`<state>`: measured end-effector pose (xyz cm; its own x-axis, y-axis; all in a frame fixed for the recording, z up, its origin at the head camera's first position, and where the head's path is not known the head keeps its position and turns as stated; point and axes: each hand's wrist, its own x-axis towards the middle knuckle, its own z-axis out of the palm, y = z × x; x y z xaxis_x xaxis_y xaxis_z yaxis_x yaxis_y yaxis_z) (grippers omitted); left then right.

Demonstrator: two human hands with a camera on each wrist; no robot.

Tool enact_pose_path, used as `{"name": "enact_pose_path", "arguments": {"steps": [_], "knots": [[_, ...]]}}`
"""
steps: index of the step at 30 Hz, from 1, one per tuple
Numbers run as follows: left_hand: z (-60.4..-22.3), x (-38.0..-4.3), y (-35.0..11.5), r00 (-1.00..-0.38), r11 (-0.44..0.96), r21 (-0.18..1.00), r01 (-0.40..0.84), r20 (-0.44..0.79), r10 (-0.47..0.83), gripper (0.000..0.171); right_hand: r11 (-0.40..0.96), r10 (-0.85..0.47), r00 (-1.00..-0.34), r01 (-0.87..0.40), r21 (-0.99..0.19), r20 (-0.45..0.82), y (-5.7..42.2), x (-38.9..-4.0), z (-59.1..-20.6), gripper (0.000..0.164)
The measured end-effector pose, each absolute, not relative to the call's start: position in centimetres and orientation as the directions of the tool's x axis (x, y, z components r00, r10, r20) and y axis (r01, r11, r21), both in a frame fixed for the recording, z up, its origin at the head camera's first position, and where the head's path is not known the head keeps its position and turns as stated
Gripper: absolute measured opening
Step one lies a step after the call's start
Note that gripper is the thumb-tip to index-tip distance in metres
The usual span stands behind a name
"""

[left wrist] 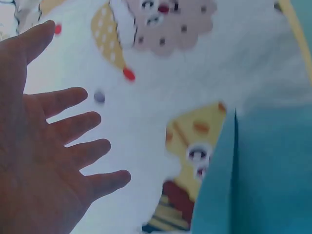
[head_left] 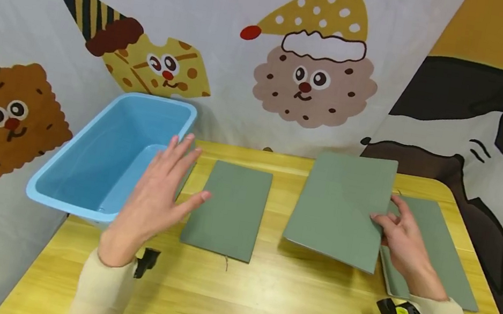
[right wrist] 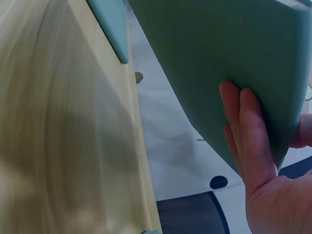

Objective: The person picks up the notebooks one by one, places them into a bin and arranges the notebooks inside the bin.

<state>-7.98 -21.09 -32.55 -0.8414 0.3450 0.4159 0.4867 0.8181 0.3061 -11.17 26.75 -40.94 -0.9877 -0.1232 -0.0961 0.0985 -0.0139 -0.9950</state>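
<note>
My right hand (head_left: 407, 242) pinches the right edge of a green notebook (head_left: 338, 208), thumb on the upper cover. In the right wrist view its fingers (right wrist: 253, 141) lie flat against the underside of this notebook (right wrist: 214, 53), which is raised above the table. Spread and empty, my left hand (head_left: 153, 196) hovers over the near right side of the blue basin (head_left: 71, 157). The left wrist view shows the hand (left wrist: 53, 141) with fingers apart. A second green notebook (head_left: 229, 210) lies on the table between the hands.
Partly under my right hand lies another green notebook (head_left: 437, 250) at the table's right side. A green edge (head_left: 187, 177) shows between the basin and my left fingers. The yellow wooden table (head_left: 248, 308) ends at a cartoon-printed cloth (head_left: 230, 34) behind it.
</note>
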Motion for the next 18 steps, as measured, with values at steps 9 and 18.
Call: {"name": "enact_pose_path", "arguments": {"steps": [9,18], "knots": [[-29.1,-5.7,-31.1,-0.911,0.902,0.378,0.211,0.41,0.041,0.081,-0.047,-0.128,-0.989,0.076,-0.996,-0.07,25.3,-10.4,-40.1,0.083],[-31.0,-6.0,-41.9,-0.963,0.919,0.361,-0.157,0.149,-0.223,0.089,-0.04,-0.163,-0.986,0.04,-0.998,-0.033,23.4,-10.0,-38.9,0.079]]}}
